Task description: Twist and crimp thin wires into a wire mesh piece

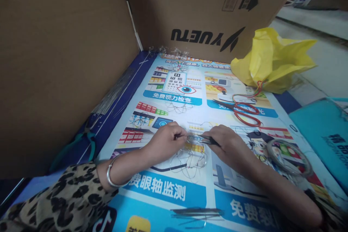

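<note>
My left hand (pixel 170 138) is closed, pinching thin wire at the middle of the printed poster. Close by on its right, my right hand (pixel 224 139) is wrapped round dark-tipped pliers (pixel 208 140), whose jaws point left at the wire between the hands. A tangle of thin bent wire (pixel 191 157) hangs or lies just below both hands. Further back on the poster rests another bent wire shape (pixel 178 107). A row of straight thin wires (pixel 197 212) lies near the front edge. The fingertips of my right hand are partly hidden.
Red-handled scissors (pixel 246 112), a yellow bag (pixel 269 61) and a wire coil (pixel 289 157) are on the right, beside a blue pouch (pixel 323 137). Teal-handled pliers (pixel 91 145) and a wire bundle (pixel 112 92) lie left. Cardboard (pixel 190 7) stands behind and along the left.
</note>
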`<state>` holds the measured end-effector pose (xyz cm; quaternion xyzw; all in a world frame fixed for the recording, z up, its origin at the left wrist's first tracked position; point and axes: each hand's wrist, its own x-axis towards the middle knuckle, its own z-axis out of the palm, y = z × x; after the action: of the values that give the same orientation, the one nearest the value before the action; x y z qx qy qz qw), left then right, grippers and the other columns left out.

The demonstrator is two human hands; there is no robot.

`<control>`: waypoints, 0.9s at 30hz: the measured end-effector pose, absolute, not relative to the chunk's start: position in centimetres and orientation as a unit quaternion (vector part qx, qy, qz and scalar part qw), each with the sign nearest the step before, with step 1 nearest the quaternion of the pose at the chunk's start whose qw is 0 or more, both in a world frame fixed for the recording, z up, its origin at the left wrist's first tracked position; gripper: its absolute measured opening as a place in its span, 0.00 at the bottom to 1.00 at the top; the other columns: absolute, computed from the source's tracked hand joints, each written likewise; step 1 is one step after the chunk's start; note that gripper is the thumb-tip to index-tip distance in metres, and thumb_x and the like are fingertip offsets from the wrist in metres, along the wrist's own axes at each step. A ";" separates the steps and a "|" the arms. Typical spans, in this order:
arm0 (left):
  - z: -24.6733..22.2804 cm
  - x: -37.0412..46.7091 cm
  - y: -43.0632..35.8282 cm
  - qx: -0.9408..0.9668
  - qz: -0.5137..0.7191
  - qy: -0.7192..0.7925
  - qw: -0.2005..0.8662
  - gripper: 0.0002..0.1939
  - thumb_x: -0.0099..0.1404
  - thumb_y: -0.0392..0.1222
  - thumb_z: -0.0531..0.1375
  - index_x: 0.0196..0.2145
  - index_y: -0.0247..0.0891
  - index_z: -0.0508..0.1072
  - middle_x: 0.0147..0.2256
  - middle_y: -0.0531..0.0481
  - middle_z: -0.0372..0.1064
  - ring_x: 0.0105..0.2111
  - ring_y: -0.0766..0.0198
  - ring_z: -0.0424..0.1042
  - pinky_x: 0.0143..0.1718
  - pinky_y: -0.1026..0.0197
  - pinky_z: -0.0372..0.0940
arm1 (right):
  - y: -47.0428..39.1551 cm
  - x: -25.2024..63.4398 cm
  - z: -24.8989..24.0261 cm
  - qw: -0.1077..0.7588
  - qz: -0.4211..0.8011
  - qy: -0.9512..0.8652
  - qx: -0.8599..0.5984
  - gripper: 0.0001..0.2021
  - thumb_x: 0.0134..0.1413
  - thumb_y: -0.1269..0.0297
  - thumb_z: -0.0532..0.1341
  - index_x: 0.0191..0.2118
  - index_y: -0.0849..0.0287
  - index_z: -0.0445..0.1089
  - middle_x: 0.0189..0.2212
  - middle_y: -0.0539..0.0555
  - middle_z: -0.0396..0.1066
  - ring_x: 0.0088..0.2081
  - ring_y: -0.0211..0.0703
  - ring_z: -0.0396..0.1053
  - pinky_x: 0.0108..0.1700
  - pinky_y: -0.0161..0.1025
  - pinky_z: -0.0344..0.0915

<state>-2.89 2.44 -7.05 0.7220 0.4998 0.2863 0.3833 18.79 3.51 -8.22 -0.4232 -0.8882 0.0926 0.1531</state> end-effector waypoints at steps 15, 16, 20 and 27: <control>-6.9 -3.0 2.5 0.718 0.285 0.497 0.396 0.09 0.57 0.32 0.53 0.24 0.37 0.71 0.24 0.53 0.64 0.29 0.65 0.65 0.32 0.63 0.59 | 3.5 19.1 -9.4 0.323 0.244 -0.705 -0.582 0.10 0.52 0.57 0.56 0.36 0.57 0.66 0.33 0.52 0.73 0.33 0.42 0.71 0.34 0.38 0.66; -6.9 -3.1 2.4 0.717 0.287 0.496 0.396 0.09 0.58 0.32 0.53 0.24 0.37 0.71 0.24 0.53 0.64 0.30 0.65 0.65 0.32 0.63 0.59 | 3.4 19.1 -9.6 0.305 0.234 -0.721 -0.577 0.10 0.53 0.57 0.55 0.37 0.56 0.66 0.32 0.51 0.73 0.32 0.42 0.71 0.33 0.38 0.65; -7.0 -3.2 2.5 0.714 0.294 0.497 0.396 0.09 0.58 0.33 0.54 0.25 0.37 0.72 0.25 0.53 0.66 0.30 0.65 0.66 0.34 0.62 0.60 | 3.0 19.0 -9.1 0.282 0.188 -0.774 -0.535 0.11 0.57 0.60 0.51 0.42 0.56 0.65 0.36 0.53 0.71 0.37 0.43 0.69 0.37 0.38 0.65; -7.0 -3.3 2.7 0.718 0.293 0.503 0.381 0.09 0.58 0.32 0.54 0.24 0.36 0.72 0.24 0.53 0.64 0.29 0.65 0.65 0.32 0.63 0.59 | 2.1 19.5 -6.4 0.197 0.046 -0.899 -0.388 0.13 0.55 0.59 0.54 0.45 0.58 0.65 0.37 0.57 0.65 0.38 0.45 0.63 0.37 0.40 0.62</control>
<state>-3.26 2.67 -7.01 0.7183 0.5027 0.2934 0.3811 19.46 2.08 -6.40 -0.3881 -0.8991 0.0462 0.1970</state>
